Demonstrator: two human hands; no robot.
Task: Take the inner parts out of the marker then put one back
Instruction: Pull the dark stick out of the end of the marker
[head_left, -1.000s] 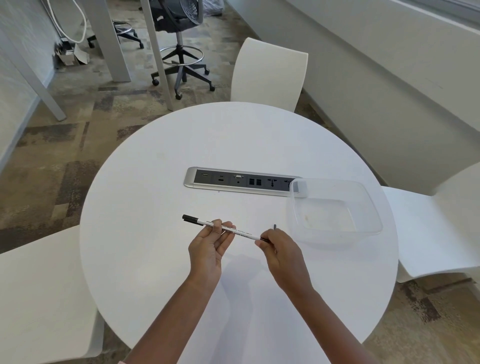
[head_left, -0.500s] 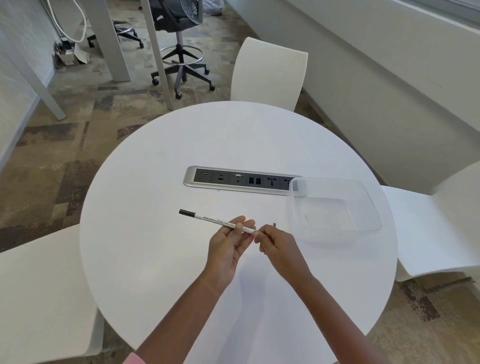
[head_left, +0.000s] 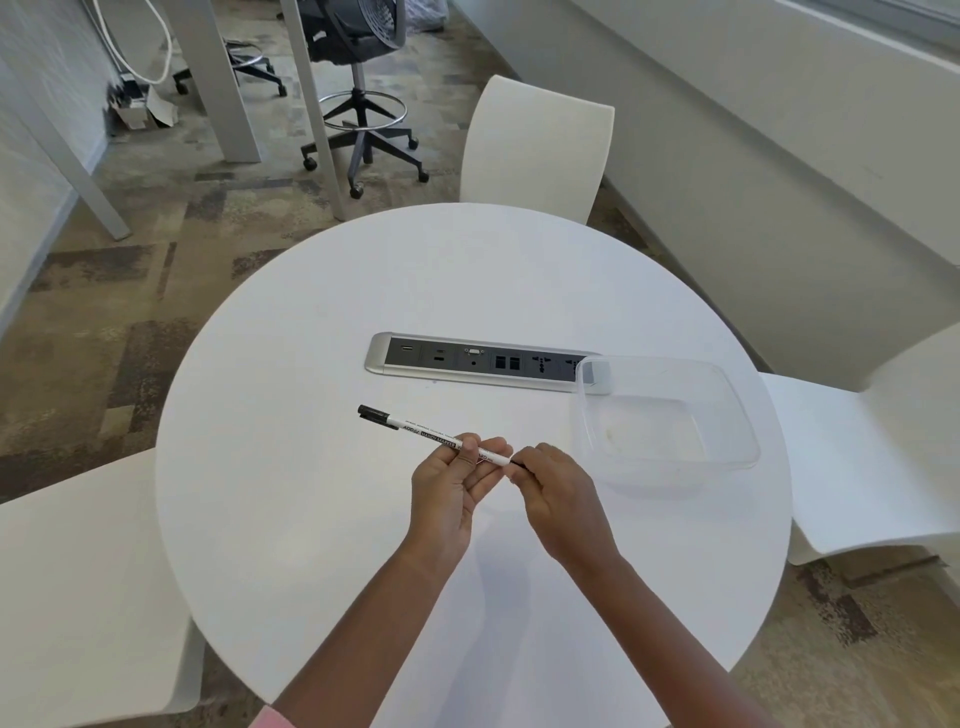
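A thin white marker (head_left: 426, 429) with a black cap at its far left end hangs level above the round white table (head_left: 311, 519). My left hand (head_left: 452, 483) holds the barrel near its right end, thumb on top and fingers under it. My right hand (head_left: 550, 488) pinches the black part at the marker's right end, with curled fingers hiding most of that part. The two hands almost touch.
A clear plastic tub (head_left: 670, 415) stands on the table to the right of my hands. A silver and black socket strip (head_left: 478, 361) is set into the tabletop behind the marker. White chairs (head_left: 535, 145) stand round the table.
My left hand has slid rightward along the barrel toward my right hand. The marker now sticks out further to the left. The small dark tip seen above my right hand is now hidden.
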